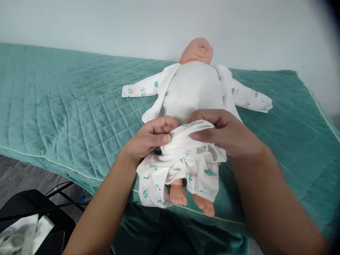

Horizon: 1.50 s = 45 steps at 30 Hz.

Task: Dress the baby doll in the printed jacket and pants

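A baby doll (196, 85) lies on its back on the green quilted bed, its head toward the wall. Its long-sleeved printed shirt (143, 86) hangs unfastened at the front, baring the white cloth torso. White baby pants (178, 152) with teal prints are bunched round the doll's legs, and both bare feet (178, 193) stick out below. My left hand (150, 136) pinches the waistband on one side, thumb on top. On the other side, my right hand (223, 131) grips the waistband between thumb and fingers. Some fingertips are hidden by the cloth.
The green quilted bedcover (66, 99) spreads to both sides, its piped front edge close to me. A pale wall (106, 28) rises behind. At lower left a black bag or seat (34, 202) holds white and pale green packets (23, 233) above the grey floor.
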Available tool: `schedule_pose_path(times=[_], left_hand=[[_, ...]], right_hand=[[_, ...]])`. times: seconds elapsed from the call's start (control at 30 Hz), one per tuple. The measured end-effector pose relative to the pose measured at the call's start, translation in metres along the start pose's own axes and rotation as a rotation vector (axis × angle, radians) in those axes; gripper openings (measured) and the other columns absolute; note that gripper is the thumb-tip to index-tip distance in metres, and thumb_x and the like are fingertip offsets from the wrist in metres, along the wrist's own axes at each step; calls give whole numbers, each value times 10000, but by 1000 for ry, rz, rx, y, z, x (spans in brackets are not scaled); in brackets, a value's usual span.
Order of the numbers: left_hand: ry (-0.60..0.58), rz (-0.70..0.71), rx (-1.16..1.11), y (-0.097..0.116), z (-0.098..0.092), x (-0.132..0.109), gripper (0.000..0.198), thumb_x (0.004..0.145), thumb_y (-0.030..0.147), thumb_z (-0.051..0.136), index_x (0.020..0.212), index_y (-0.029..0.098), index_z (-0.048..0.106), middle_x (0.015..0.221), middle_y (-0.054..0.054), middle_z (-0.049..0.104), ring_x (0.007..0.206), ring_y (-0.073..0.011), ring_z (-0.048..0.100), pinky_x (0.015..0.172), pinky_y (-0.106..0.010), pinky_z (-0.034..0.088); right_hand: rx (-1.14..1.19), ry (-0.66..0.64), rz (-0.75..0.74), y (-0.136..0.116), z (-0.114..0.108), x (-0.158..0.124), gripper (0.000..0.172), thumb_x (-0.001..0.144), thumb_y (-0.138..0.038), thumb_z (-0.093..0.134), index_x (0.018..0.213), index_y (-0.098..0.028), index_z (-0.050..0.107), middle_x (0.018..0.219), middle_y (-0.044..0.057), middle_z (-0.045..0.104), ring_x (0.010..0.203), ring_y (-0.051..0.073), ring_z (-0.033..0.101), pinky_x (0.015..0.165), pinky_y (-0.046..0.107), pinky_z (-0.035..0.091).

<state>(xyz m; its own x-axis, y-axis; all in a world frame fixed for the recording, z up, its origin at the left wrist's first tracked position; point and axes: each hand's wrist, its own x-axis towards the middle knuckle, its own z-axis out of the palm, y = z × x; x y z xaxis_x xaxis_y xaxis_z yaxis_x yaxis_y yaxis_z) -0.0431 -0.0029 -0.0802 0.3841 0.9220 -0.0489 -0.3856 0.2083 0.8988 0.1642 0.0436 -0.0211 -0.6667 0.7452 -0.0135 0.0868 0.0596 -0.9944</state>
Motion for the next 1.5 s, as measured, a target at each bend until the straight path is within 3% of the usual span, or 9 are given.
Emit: schedule_pose_path(times=[0.13, 0.27, 0.4, 0.53, 0.67, 0.77, 0.9, 1.17, 1.5], left_hand=[[-84, -125, 136, -2, -3, -1, 499, 563, 482, 932, 895, 183, 710, 779, -21, 682, 673, -165, 628, 577, -267, 502], [157, 23, 123, -12, 1, 2, 519, 633, 604, 855, 920, 220, 655, 816, -11, 669, 780, -195, 661, 658, -295, 533], [301, 110, 100, -16, 7, 3, 466, 753, 643, 749, 882, 233, 569, 732, 25, 563, 672, -135, 599, 588, -251, 461], [260, 105, 129, -13, 8, 0, 442, 795, 636, 721, 850, 225, 567, 699, 32, 540, 588, -107, 532, 533, -239, 388], [137, 91, 229, -7, 9, -3, 617, 637, 734, 787, 946, 220, 643, 793, -8, 642, 733, -166, 619, 597, -254, 458], [30, 35, 283, -5, 7, -3, 654, 536, 574, 916, 1030, 214, 682, 859, -21, 686, 859, -221, 671, 659, -272, 515], [51, 44, 127, -8, 4, -3, 445, 632, 401, 900, 967, 187, 700, 776, -3, 675, 792, -200, 683, 663, -276, 530], [148, 154, -151, -7, 10, -6, 357, 691, 349, 855, 750, 186, 543, 658, 25, 599, 551, -106, 542, 511, -213, 436], [6, 194, 97, -18, 3, -10, 604, 648, 599, 862, 1021, 174, 651, 865, -11, 637, 700, -122, 552, 600, -224, 434]], right_hand=[[209, 61, 44, 12, 7, 0, 395, 789, -434, 806, 682, -208, 500, 566, -60, 437, 481, 72, 374, 437, 218, 313], [140, 55, 39, 10, 13, 5, 353, 791, -437, 801, 743, -199, 545, 616, -63, 487, 529, 75, 445, 476, 209, 342], [-128, -165, 95, 4, 13, 7, 289, 703, -382, 864, 839, -194, 691, 688, -44, 609, 593, 108, 558, 503, 216, 400], [-151, -267, 119, 6, 12, 2, 232, 741, -381, 835, 744, -184, 710, 640, -25, 634, 548, 115, 558, 477, 224, 398], [127, -55, 90, 13, 13, -2, 228, 838, -392, 756, 868, -172, 703, 758, 3, 675, 630, 128, 603, 554, 239, 461], [241, 33, 75, 17, 16, -2, 264, 828, -406, 774, 854, -166, 668, 728, -5, 645, 609, 117, 582, 540, 232, 448], [238, 29, 73, 15, 18, 0, 307, 823, -445, 778, 875, -164, 667, 719, -6, 637, 602, 113, 571, 524, 224, 432], [-251, -419, 185, 2, 7, -1, 271, 711, -414, 848, 808, -183, 744, 720, -22, 684, 650, 132, 610, 538, 217, 446], [334, -60, 113, 25, 8, -2, 220, 743, -307, 840, 864, -153, 740, 784, -1, 721, 674, 126, 645, 632, 240, 514]])
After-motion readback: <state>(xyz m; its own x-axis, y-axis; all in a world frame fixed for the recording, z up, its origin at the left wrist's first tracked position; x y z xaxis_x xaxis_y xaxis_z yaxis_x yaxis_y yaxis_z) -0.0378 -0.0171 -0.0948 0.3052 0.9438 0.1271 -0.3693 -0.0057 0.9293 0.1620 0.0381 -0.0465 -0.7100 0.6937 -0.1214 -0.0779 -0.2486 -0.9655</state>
